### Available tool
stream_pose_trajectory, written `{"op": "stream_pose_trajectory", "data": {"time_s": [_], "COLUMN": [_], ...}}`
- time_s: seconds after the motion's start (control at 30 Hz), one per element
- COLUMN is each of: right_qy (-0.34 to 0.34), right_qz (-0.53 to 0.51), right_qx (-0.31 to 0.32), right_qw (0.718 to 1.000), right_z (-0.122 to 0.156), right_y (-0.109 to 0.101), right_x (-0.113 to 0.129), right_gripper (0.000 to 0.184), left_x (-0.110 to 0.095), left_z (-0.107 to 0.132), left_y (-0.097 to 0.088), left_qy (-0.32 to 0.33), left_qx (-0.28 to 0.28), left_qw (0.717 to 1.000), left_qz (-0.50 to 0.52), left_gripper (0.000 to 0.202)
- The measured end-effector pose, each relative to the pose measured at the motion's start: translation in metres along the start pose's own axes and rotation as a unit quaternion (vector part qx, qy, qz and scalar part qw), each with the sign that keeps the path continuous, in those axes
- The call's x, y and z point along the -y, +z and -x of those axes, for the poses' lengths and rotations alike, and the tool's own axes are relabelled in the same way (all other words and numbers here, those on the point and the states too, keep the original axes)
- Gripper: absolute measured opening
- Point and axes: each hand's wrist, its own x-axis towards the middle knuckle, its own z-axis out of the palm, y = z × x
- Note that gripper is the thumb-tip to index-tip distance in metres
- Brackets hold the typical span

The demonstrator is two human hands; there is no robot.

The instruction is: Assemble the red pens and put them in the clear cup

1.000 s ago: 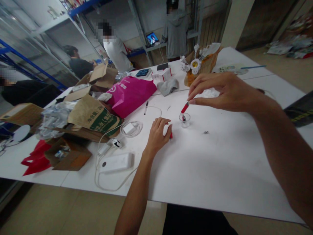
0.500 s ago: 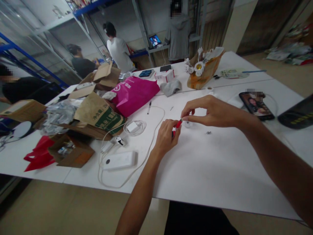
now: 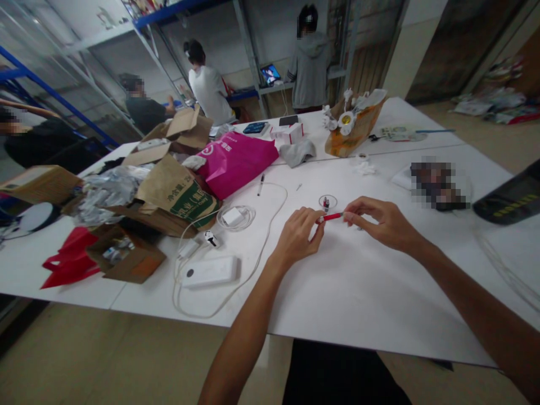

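A slim red rod (image 3: pixel 332 216) with a pale grey end is held nearly level between my two hands, just above the white table; its exact kind is too small to make out. My left hand (image 3: pixel 298 236) is closed on its left end with thumb and fingers. The fingertips of my right hand (image 3: pixel 382 220) pinch the grey end on the right. Just beyond the rod lies a small round clear item (image 3: pixel 328 201) with dark and red bits in it. Part of a tiny object by my right fingers is hidden.
A white power bank (image 3: pixel 213 273) and looped white cable lie left of my hands. Behind them are a pink bag (image 3: pixel 236 160) and cardboard boxes (image 3: pixel 126 261). A dark bottle-like object (image 3: pixel 510 197) stands at right. Several people are at the far shelves.
The red rod has swung from steeply tilted to nearly level. My right hand has moved down and right, leaving the small round item behind the rod in view.
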Motion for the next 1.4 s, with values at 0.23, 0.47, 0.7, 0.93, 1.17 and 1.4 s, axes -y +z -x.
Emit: {"op": "stream_pose_trajectory", "data": {"time_s": [0.23, 0.47, 0.7, 0.93, 1.17, 1.4], "right_qy": [0.049, 0.049, 0.045, 0.043, 0.048, 0.053], "right_qz": [-0.106, -0.124, -0.126, -0.131, -0.138, -0.15], "right_qx": [-0.07, -0.092, -0.087, -0.087, -0.093, -0.091], "right_qw": [0.991, 0.987, 0.987, 0.987, 0.985, 0.983], "right_z": [0.015, 0.02, 0.021, 0.021, 0.022, 0.022], "right_y": [0.016, 0.023, 0.024, 0.024, 0.025, 0.026], "right_x": [-0.022, -0.032, -0.036, -0.033, -0.031, -0.033], "right_gripper": [0.04, 0.04, 0.039, 0.042, 0.043, 0.042], "left_x": [0.001, 0.005, 0.004, 0.006, 0.006, 0.008], "left_z": [0.002, 0.002, 0.001, 0.002, 0.002, 0.003], "left_y": [0.005, 0.01, 0.01, 0.011, 0.011, 0.013], "left_qy": [0.011, 0.028, 0.026, 0.022, 0.027, 0.032], "left_qx": [0.02, 0.003, 0.008, 0.013, 0.01, 0.007], "left_qw": [1.0, 1.0, 1.0, 1.0, 1.0, 0.999], "left_qz": [0.007, 0.014, 0.001, 0.0, -0.001, -0.013], "left_gripper": [0.019, 0.019, 0.016, 0.015, 0.013, 0.009]}}
